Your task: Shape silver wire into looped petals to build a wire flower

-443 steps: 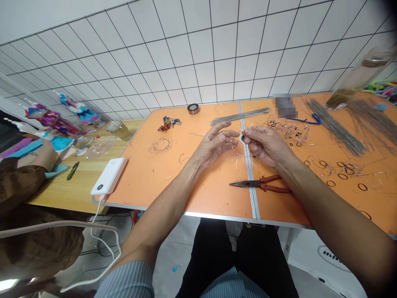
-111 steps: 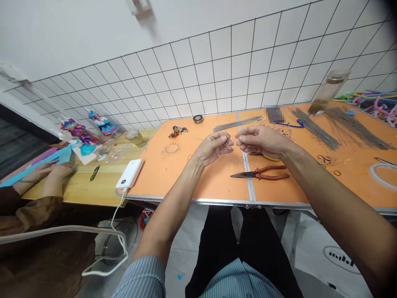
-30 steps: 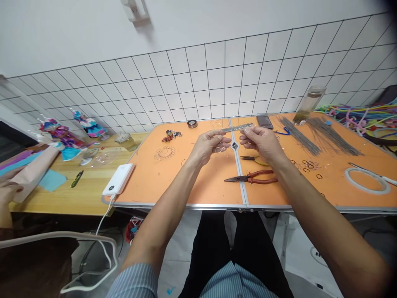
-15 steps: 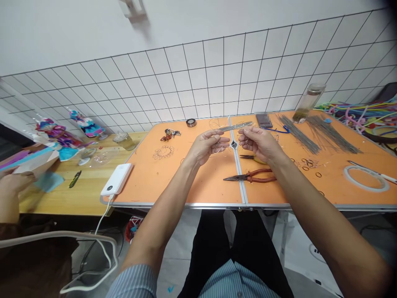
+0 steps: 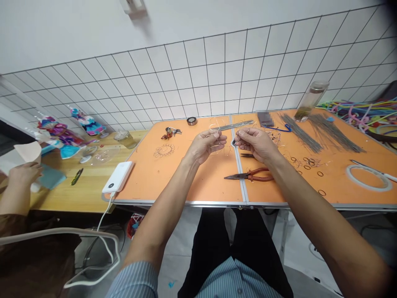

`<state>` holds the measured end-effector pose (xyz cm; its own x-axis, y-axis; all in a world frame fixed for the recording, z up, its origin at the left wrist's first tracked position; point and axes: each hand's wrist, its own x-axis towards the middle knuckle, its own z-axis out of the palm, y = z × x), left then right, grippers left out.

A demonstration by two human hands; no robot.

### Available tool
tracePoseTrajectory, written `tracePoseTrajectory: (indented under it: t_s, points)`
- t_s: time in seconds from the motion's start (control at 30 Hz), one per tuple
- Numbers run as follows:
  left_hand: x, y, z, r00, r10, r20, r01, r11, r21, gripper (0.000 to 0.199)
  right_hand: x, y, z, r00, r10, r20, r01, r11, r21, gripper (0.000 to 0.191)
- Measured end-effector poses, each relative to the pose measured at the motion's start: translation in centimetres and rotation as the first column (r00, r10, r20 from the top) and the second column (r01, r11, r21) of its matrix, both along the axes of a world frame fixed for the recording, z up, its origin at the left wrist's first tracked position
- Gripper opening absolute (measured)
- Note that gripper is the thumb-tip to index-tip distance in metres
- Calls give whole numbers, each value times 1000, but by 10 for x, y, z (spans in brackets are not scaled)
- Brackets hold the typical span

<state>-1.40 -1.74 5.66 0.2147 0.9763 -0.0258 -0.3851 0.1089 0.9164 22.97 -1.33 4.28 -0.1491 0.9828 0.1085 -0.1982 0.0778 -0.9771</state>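
Just above the red-handled pliers (image 5: 248, 176), the right hand (image 5: 254, 145) pinches what looks like thin wire (image 5: 228, 150) firmly at its fingertips, while the left hand (image 5: 203, 145) curls close, steadying the same piece.

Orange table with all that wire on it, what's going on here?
A person holds a thin wire between their left hand and right hand, above the orange table. Red-handled needle-nose pliers lie just below the hands, a flower-shaped wire piece lies to the left, and bundles of straight wire lie to the right. On the wooden table nearby, a co-worker's hand is beside teal paper.
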Motion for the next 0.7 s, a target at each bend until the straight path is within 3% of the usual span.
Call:
tracePoseTrajectory:
  t_s: [0.07,0.13,0.23,0.3,0.4,0.5,0.6,0.7]
  points:
    - [-16,3,6,997,79,-16,-79,997,21,15,-4,8,-4,985,-35,171,25,998,62,52]
    - [-37,6,11,977,213,8,-213,975,69,14,-14,19,-11,887,-109,449,22,981,195,45]
    - [-61,6,15,948,318,14,-318,943,98,11,-44,36,-27,717,-114,688,-108,957,271,15]
    - [-69,3,13,938,347,2,-346,934,84,11,-69,46,-37,605,-52,794,-263,929,261,20]
    - [-71,-2,9,937,349,8,-349,936,48,9,-100,54,-48,436,0,900,-433,877,209,31]
    - [-73,-3,6,935,355,26,-356,934,41,9,-114,57,-54,309,23,951,-496,857,140,31]
    - [-75,0,5,934,357,34,-358,932,51,13,-117,56,-59,242,28,970,-502,859,100,32]
    - [-76,2,5,933,356,45,-358,932,46,13,-114,53,-64,245,21,969,-476,873,101,34]
